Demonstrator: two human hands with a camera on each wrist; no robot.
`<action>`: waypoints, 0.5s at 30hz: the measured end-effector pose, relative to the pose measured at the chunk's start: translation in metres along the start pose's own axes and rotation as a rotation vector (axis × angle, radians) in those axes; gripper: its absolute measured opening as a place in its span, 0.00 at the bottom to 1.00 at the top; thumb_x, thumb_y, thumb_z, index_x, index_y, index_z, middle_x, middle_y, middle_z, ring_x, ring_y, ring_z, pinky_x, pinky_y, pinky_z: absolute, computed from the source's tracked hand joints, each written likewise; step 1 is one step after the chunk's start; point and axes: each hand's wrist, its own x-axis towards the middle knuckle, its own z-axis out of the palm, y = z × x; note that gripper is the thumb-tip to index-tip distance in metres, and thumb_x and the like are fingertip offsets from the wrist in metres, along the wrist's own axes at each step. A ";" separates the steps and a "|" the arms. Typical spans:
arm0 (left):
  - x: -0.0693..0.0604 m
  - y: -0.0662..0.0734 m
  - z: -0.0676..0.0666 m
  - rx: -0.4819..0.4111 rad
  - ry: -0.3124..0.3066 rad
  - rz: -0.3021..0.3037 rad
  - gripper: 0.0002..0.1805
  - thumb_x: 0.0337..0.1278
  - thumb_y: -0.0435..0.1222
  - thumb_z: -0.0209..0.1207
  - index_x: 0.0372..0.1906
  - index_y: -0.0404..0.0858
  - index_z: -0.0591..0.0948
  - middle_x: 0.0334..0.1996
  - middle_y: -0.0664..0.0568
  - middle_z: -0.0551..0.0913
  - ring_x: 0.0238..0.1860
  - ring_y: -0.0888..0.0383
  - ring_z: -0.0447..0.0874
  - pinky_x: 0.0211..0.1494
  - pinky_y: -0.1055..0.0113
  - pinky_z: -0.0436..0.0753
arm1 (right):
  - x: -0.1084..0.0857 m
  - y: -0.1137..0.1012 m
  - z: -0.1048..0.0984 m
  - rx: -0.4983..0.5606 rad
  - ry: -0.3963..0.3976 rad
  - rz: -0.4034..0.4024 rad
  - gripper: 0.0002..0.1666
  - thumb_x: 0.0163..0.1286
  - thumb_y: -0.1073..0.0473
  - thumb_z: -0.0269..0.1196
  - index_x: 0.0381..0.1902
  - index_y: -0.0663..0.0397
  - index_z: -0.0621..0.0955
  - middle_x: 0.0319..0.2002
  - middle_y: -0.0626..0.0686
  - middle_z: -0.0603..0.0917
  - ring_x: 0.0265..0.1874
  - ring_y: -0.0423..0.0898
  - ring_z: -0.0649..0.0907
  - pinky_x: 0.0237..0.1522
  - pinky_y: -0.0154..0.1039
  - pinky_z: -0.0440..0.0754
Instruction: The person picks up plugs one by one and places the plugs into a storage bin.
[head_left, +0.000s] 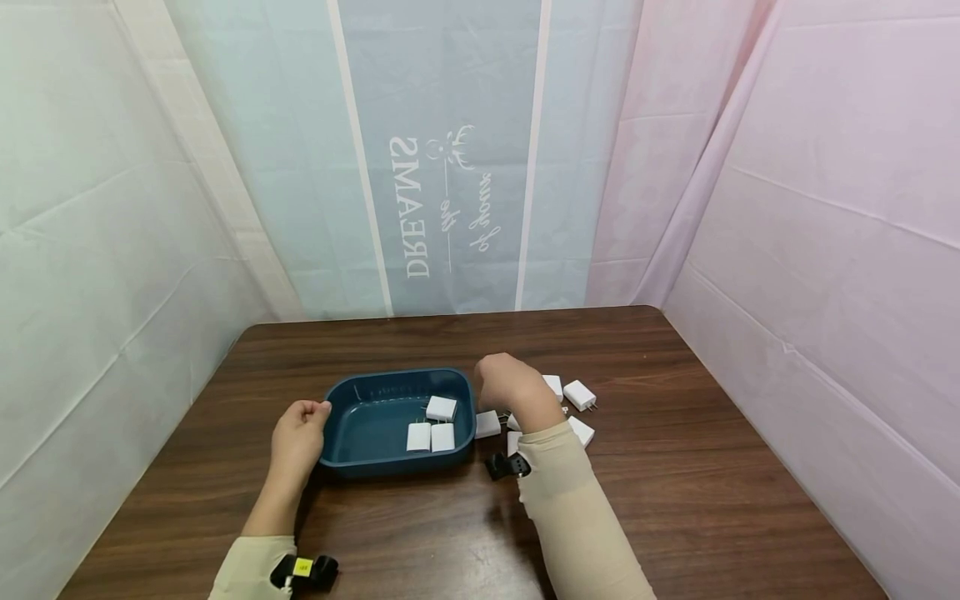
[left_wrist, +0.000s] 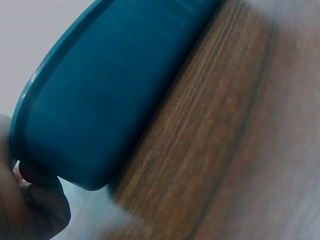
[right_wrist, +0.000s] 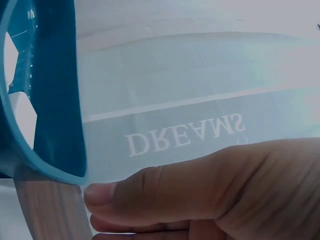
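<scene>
The dark teal tray [head_left: 367, 467] stands on the table with three white plug adapters [head_left: 442, 408] in its right half. My left hand [head_left: 298, 440] pinches the tray's left rim; in the left wrist view, curled fingers [left_wrist: 47, 200] lie under the lip of the tray [left_wrist: 90, 100]. My right hand [head_left: 517, 390] is bent down just beyond the tray's right end, above loose adapters. In the right wrist view that hand [right_wrist: 200, 190] has its thumb extended over fairly straight fingers beside the tray wall [right_wrist: 57, 100]. No object shows between them; the undersides of the fingers are hidden.
Several white adapters [head_left: 580, 395] lie loose on the brown wooden table [head_left: 675, 467] right of the tray, partly hidden by my right hand and sleeve. One [head_left: 487, 424] sits close against the tray's right end. Pale cloth walls [head_left: 465, 83] stand behind and at both sides.
</scene>
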 end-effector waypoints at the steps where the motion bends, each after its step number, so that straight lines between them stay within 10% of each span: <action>1: 0.000 0.000 0.000 0.000 0.001 0.000 0.19 0.79 0.47 0.51 0.48 0.33 0.77 0.31 0.49 0.73 0.35 0.53 0.71 0.35 0.63 0.71 | 0.001 0.001 0.001 0.001 -0.017 -0.002 0.09 0.61 0.67 0.70 0.41 0.56 0.87 0.30 0.51 0.82 0.23 0.46 0.76 0.25 0.40 0.74; 15: 0.000 0.000 -0.001 -0.006 -0.027 -0.016 0.21 0.79 0.49 0.50 0.51 0.33 0.76 0.33 0.49 0.73 0.36 0.53 0.71 0.36 0.63 0.71 | 0.014 0.010 0.021 -0.031 -0.172 -0.008 0.10 0.56 0.70 0.74 0.29 0.51 0.85 0.30 0.47 0.81 0.28 0.45 0.75 0.29 0.42 0.74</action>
